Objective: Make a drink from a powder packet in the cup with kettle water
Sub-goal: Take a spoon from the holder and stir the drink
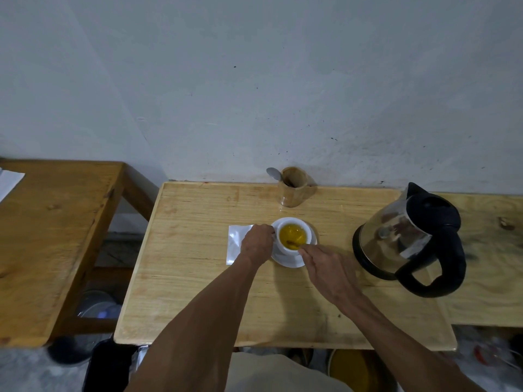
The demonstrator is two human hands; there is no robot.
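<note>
Cup [293, 236] on saucer [288, 260], mid-surface [198, 278], already filled with yellow liquid. Left hand [257, 243] closed at cup's side; right hand [325, 267] pinched on a stirrer [294, 244]. Kettle [407, 239] set aside, packet [235, 241] emptied, apparently. Stirring judged the last step.

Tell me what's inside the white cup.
The white cup holds yellow liquid with a brownish stirrer or spoon end dipping in, held by the right hand. The cup's bottom is hidden by the liquid; undissolved powder cannot be judged.
</note>
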